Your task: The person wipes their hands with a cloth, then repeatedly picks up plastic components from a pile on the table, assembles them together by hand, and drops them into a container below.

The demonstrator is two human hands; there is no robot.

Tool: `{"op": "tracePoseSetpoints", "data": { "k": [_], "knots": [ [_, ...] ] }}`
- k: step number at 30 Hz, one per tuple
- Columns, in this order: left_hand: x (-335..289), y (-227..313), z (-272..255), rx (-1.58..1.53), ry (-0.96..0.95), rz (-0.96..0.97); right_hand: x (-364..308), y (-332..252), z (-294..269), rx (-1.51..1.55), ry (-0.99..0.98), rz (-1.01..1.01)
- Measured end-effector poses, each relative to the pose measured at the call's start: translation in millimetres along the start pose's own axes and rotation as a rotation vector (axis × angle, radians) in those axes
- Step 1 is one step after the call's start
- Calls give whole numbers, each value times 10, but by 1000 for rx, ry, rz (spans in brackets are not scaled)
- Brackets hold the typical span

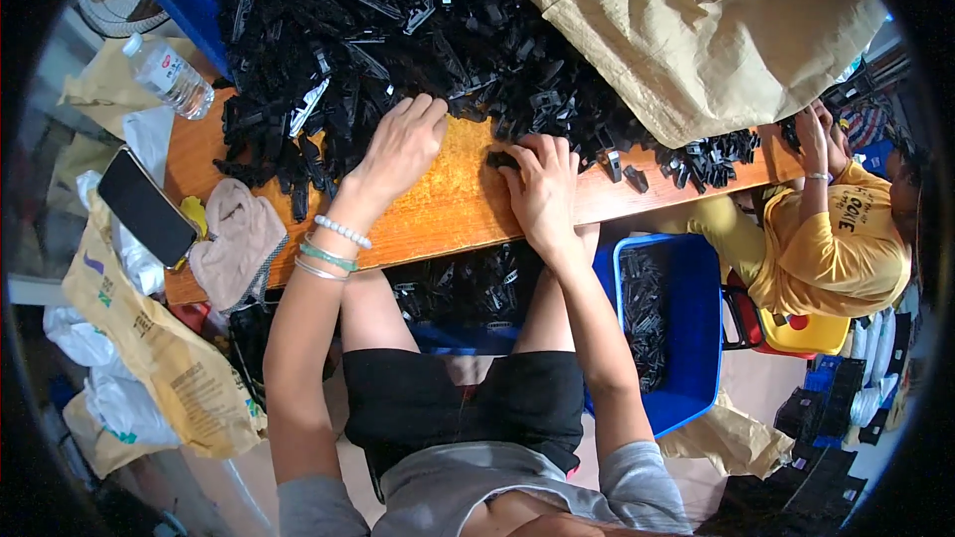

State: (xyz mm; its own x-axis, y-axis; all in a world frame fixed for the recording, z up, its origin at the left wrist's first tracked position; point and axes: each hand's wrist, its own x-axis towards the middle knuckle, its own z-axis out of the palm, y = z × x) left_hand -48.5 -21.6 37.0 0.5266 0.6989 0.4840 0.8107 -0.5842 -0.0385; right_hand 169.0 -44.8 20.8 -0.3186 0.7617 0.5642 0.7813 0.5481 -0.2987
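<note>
A large heap of small black plastic parts (428, 30) covers the far side of the wooden table (438, 199). At the heap's near edge is my left hand (403, 144), its fingers curled inward. The fingertips are tucked out of sight, so what they hold, if anything, is hidden. Farther right, my right hand (542, 184) is closed with thumb and fingers together on a small black plastic part (501, 158), just above the tabletop. Its exact shape is mostly covered by the fingers. A few loose black pieces (635, 177) lie to the right of this hand.
A tan sack (696, 30) overhangs the heap at far right. On the left are a water bottle (169, 78), a phone (147, 207) and a pinkish cloth (237, 239). A blue bin (686, 338) with black parts stands by my right knee. Another person (836, 239) sits at right.
</note>
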Motion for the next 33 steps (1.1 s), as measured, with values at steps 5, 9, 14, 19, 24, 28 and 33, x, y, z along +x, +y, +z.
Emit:
{"op": "tracePoseSetpoints", "data": {
  "k": [5, 9, 14, 19, 24, 28, 33],
  "knots": [
    [-303, 279, -27, -183, 109, 31, -146, -109, -104, 476, -10, 283],
    [-146, 333, 77, -94, 117, -276, -252, -217, -156, 634, 54, 453],
    [-134, 217, 187, 86, 29, -469, -341, -207, -101, 744, -112, 557],
    [-524, 634, -200, -397, 76, -719, -429, -86, -59, 609, -231, 431],
    [-795, 746, -232, -879, 264, -739, -451, -86, -35, 852, -91, 645],
    [-786, 713, -249, -718, 171, -497, -332, -172, -221, 742, -233, 210],
    [-772, 702, -255, -700, 111, -477, -323, -53, -247, 668, -326, 194]
  ]
}}
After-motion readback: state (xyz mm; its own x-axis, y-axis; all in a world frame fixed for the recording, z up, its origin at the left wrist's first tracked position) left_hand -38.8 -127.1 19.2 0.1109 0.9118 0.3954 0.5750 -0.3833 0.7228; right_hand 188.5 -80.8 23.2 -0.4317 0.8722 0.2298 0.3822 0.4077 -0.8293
